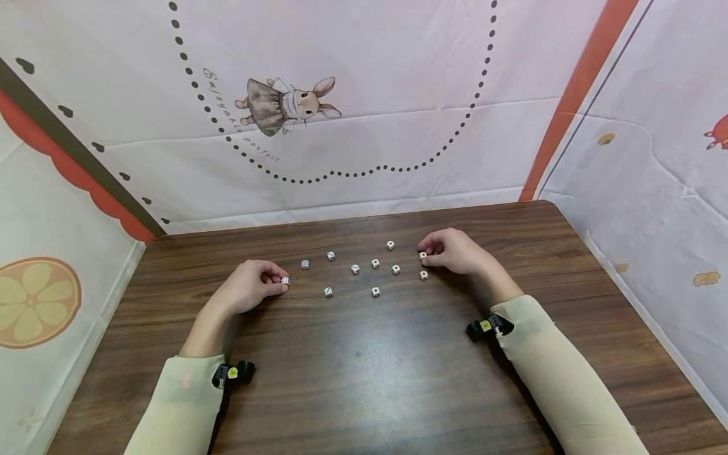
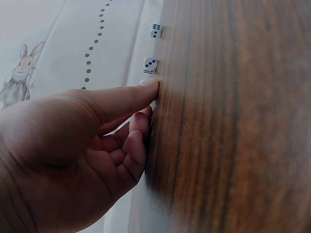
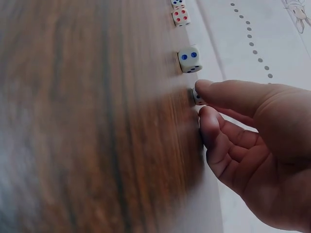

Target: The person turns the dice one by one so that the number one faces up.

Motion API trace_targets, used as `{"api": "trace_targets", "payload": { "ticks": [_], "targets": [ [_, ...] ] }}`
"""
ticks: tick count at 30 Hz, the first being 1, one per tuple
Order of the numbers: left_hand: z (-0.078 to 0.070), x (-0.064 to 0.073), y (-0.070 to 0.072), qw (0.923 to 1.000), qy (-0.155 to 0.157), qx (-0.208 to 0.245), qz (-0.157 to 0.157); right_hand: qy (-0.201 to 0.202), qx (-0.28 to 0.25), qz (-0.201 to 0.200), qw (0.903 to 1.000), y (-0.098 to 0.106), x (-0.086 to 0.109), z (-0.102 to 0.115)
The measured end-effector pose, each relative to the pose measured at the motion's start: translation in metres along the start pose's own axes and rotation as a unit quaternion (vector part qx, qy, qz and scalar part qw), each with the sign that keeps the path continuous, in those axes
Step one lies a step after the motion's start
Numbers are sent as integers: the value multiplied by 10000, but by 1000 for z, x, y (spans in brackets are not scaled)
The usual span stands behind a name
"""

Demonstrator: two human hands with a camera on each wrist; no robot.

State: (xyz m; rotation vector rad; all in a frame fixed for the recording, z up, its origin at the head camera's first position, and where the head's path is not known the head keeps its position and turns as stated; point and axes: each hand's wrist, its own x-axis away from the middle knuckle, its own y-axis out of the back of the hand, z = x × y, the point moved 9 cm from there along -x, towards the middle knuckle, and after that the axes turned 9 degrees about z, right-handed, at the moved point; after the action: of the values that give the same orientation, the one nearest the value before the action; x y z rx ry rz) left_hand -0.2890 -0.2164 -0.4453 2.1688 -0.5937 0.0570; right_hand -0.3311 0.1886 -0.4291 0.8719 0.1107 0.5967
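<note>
At the left of the table, my left hand [image 1: 248, 288] pinches a small white die [image 1: 285, 280] between thumb and fingertips. From the left wrist, the thumb hides that die, and a die with blue pips [image 2: 150, 65] lies just beyond the thumb [image 2: 131, 98]. My right hand [image 1: 457, 251] holds another white die [image 1: 423, 256] by thumb and finger at the right end of the scattered dice. That pinched die [image 3: 198, 97] shows partly in the right wrist view. A die with two blue pips [image 3: 190, 59] sits close by it, and one with red pips [image 3: 181, 17] is farther off.
Several more white dice lie between the hands, among them one die [image 1: 328, 292] nearer the front and one [image 1: 390, 245] toward the back. The brown wooden table [image 1: 364, 379] ends at a printed cloth backdrop [image 1: 370, 114]. Cloth also hangs at both sides.
</note>
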Motion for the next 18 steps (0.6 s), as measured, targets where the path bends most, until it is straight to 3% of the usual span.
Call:
{"api": "trace_targets", "payload": {
  "ticks": [18],
  "targets": [
    [-3, 1, 1, 9999, 13, 117, 2, 105, 177, -52, 9998, -1, 1, 1]
  ]
}}
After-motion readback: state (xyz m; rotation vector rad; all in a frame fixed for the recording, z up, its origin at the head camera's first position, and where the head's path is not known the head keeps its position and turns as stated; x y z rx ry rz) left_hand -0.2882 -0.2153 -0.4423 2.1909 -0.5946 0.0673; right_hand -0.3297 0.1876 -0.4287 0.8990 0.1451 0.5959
